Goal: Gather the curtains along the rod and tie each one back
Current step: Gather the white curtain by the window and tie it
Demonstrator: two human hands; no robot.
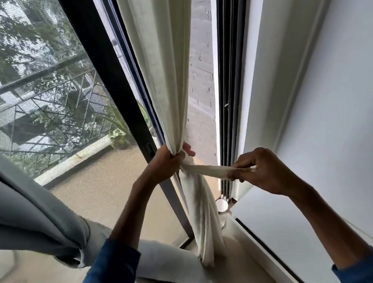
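by the window (100, 69), left hand (169, 162) clamps the bunched cream fabric curtain (164, 71), right hand (263, 173) pinches its cream tie strip (209, 168); knot looks unfinished.

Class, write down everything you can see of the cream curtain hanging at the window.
The cream curtain looks like soft, matt woven cloth. It hangs in front of the dark window frame, bunched into narrow vertical folds. The left hand grips it at the waist; the right hand pinches a matching strip pulled taut sideways from there. Below, it narrows, twisted, down to the floor.
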